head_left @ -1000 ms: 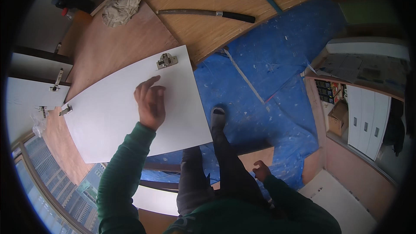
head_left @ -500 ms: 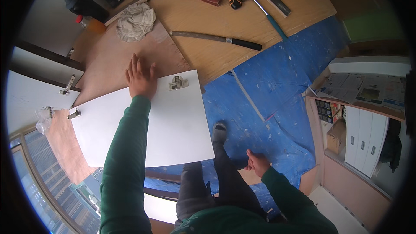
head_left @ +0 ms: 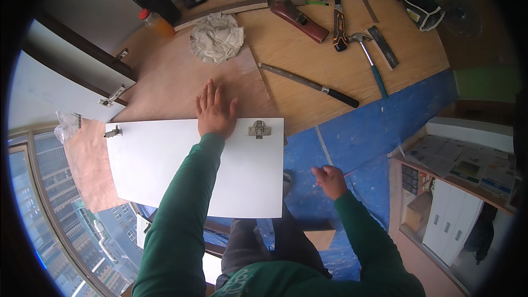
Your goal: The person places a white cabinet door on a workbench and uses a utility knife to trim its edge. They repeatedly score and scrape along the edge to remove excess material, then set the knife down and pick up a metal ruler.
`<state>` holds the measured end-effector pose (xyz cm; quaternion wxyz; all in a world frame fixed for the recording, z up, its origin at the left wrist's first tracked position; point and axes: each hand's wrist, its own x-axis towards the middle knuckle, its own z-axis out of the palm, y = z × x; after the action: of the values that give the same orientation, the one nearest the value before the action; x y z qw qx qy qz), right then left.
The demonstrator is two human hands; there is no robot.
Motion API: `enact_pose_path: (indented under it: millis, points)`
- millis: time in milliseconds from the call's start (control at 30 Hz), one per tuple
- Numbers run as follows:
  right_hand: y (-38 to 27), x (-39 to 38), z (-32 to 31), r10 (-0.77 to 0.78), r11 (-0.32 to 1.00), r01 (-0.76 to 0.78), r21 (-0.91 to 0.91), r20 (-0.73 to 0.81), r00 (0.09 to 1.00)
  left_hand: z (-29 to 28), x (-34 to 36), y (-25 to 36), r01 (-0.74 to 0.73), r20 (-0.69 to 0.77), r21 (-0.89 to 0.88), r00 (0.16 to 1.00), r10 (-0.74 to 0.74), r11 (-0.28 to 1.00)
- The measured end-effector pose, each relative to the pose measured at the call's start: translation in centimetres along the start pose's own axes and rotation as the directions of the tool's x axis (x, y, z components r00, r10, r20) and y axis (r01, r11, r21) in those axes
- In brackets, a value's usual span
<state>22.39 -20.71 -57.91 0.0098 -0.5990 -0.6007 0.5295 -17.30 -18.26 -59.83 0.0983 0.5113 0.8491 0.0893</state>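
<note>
My left hand (head_left: 216,113) lies flat, fingers spread, across the far edge of a white cabinet door panel (head_left: 253,181). Its fingertips reach onto the reddish plywood (head_left: 170,91) beyond. A metal cup hinge (head_left: 259,129) is fixed near the panel's far right corner, just right of that hand. Another hinge (head_left: 113,131) sticks out at the far left corner. Off the panel's right edge, above the blue floor sheet, I hold my right hand (head_left: 331,180) with curled fingers. Whether anything is inside it is hidden.
Beyond lie a crumpled cloth (head_left: 217,38), a long flat tool with black handle (head_left: 308,83), a red hand plane (head_left: 300,21), an orange-black tool (head_left: 340,30) and a claw hammer (head_left: 371,63). A bottle of orange drink (head_left: 157,22) stands back left. Blue sheeting (head_left: 363,143) covers the floor.
The view has shifted, so the bench things sit lower and further right. My right hand has come up beside the panel's right edge. My left hand still rests flat on the panel.
</note>
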Motion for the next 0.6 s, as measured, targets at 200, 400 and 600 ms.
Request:
enact_pose_path:
  millis: [200,400,600]
  points:
    - [-7.2,5.7,-3.5,-0.163,0.983,0.165,-0.076,0.035,0.986,-0.4,0.1,-0.9,-0.011,-0.009,0.015,1.000,0.011,1.000]
    - [-10.9,8.1,-5.6,-0.386,0.919,0.375,-0.124,-0.080,0.919,-0.8,0.4,0.1,-0.008,0.033,0.000,0.999,0.008,1.000]
    - [-13.3,9.5,-9.0,-0.303,0.953,0.295,-0.074,-0.182,0.935,-0.9,0.5,-0.1,-0.031,0.015,-0.032,0.999,0.031,0.999]
